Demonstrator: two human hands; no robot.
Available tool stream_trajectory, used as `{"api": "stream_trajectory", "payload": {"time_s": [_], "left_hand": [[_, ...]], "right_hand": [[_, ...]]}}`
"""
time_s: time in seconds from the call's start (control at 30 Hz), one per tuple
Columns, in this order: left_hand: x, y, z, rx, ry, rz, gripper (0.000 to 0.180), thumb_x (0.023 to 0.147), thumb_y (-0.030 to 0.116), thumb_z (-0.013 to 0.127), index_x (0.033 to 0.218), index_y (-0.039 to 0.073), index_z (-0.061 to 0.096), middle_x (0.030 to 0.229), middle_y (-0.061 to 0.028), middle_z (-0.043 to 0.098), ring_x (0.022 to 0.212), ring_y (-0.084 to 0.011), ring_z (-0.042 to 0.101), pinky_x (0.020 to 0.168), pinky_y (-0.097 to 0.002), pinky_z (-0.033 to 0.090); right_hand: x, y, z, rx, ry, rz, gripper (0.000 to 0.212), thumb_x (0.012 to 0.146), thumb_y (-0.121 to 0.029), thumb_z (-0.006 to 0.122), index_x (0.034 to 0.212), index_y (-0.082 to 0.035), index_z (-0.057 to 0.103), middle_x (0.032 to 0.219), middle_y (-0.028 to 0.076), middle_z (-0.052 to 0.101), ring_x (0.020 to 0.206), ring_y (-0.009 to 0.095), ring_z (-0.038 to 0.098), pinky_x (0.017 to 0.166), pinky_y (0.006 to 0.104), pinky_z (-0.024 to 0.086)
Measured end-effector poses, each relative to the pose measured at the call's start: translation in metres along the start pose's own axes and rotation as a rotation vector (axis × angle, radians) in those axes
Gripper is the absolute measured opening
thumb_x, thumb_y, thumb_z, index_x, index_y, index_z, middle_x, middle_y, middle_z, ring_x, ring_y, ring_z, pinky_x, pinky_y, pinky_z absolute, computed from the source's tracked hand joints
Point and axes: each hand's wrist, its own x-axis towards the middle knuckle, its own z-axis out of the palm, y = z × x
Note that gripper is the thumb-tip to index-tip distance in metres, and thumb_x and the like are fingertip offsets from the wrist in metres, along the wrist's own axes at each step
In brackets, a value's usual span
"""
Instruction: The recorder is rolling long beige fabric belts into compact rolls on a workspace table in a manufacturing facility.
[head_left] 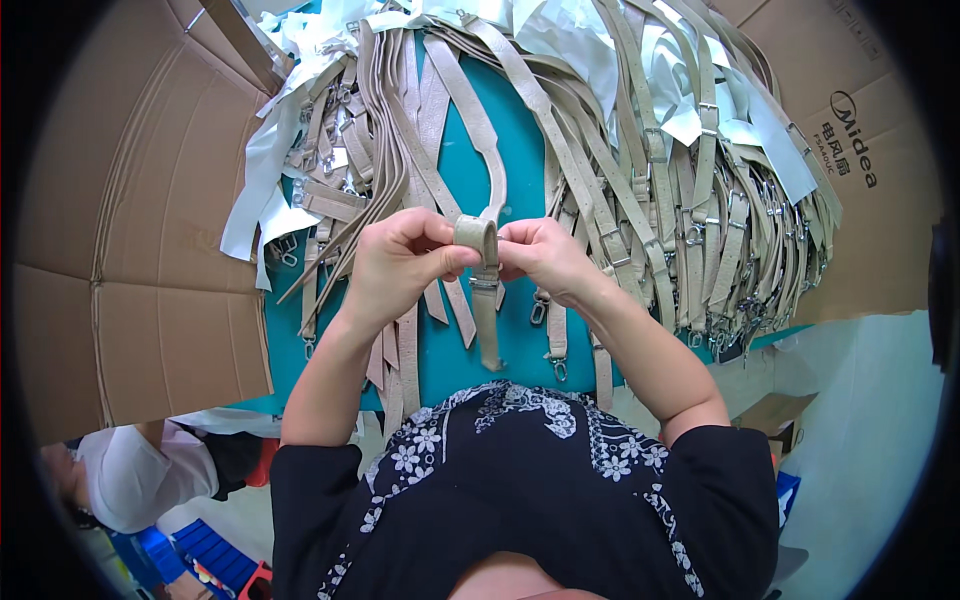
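Note:
Both of my hands meet over the middle of the table on one beige strap (484,320). My left hand (400,255) pinches the looped part of the strap between thumb and fingers. On the other side of the loop, my right hand (545,258) has its fingertips closed on the strap's edge by a small metal piece. From the loop, the strap's tail hangs toward me, with a metal buckle just below my fingers. Its other length runs away toward the far side. Exactly what my right fingertips hold is partly hidden.
Beige straps with metal buckles and clasps lie piled at left and right (710,220) on the teal table (465,130). White sheets (560,45) lie among them. Cardboard panels stand at left (170,240) and right (850,180). A person (140,475) is at lower left.

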Motion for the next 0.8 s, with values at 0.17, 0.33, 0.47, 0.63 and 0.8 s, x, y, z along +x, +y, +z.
{"api": "stream_trajectory", "payload": {"time_s": [0.17, 0.33, 0.47, 0.63, 0.8], "left_hand": [[-0.006, -0.021, -0.001, -0.053, -0.010, -0.071, 0.015, 0.074, 0.003, 0.069, 0.072, 0.002, 0.055, 0.075, -0.0017, 0.057, 0.065, -0.0075, 0.053, 0.058, -0.0197, 0.042], [-0.011, -0.027, -0.001, 0.155, -0.003, 0.010, 0.017, 0.071, 0.007, 0.073, 0.070, 0.004, 0.056, 0.077, 0.0024, 0.049, 0.065, -0.0051, 0.045, 0.055, -0.0206, 0.036], [-0.019, -0.019, 0.010, 0.248, -0.040, -0.027, 0.013, 0.070, 0.006, 0.072, 0.078, 0.002, 0.062, 0.074, 0.0013, 0.050, 0.063, -0.0050, 0.045, 0.053, -0.0193, 0.034], [-0.016, -0.004, 0.005, 0.331, -0.007, 0.120, 0.016, 0.070, 0.009, 0.073, 0.076, 0.001, 0.061, 0.068, -0.0007, 0.051, 0.058, -0.0064, 0.046, 0.050, -0.0213, 0.037], [-0.014, -0.011, 0.015, 0.556, -0.037, 0.073, 0.019, 0.069, 0.012, 0.073, 0.073, 0.000, 0.058, 0.065, -0.0036, 0.050, 0.053, -0.0092, 0.047, 0.047, -0.0241, 0.037]], "right_hand": [[-0.003, -0.003, 0.006, 0.041, -0.037, 0.044, 0.020, 0.081, -0.022, 0.063, 0.072, -0.004, 0.059, 0.067, 0.002, 0.059, 0.058, 0.007, 0.055, 0.054, 0.0214, 0.046], [-0.002, 0.004, 0.008, 0.119, -0.059, 0.034, 0.021, 0.081, -0.022, 0.063, 0.072, -0.004, 0.058, 0.068, 0.002, 0.059, 0.056, 0.007, 0.055, 0.054, 0.0211, 0.046], [-0.003, -0.001, 0.012, 0.119, 0.034, 0.025, 0.020, 0.080, -0.020, 0.065, 0.072, -0.003, 0.059, 0.067, 0.003, 0.058, 0.057, 0.007, 0.055, 0.051, 0.0211, 0.045], [-0.003, 0.001, 0.014, 0.070, 0.074, 0.054, 0.019, 0.080, -0.019, 0.064, 0.073, -0.002, 0.058, 0.067, 0.003, 0.058, 0.056, 0.008, 0.055, 0.050, 0.0212, 0.046], [-0.002, 0.008, 0.017, 0.105, 0.099, 0.042, 0.017, 0.082, -0.018, 0.061, 0.075, -0.002, 0.058, 0.069, 0.004, 0.059, 0.056, 0.008, 0.056, 0.048, 0.0201, 0.047]]}}
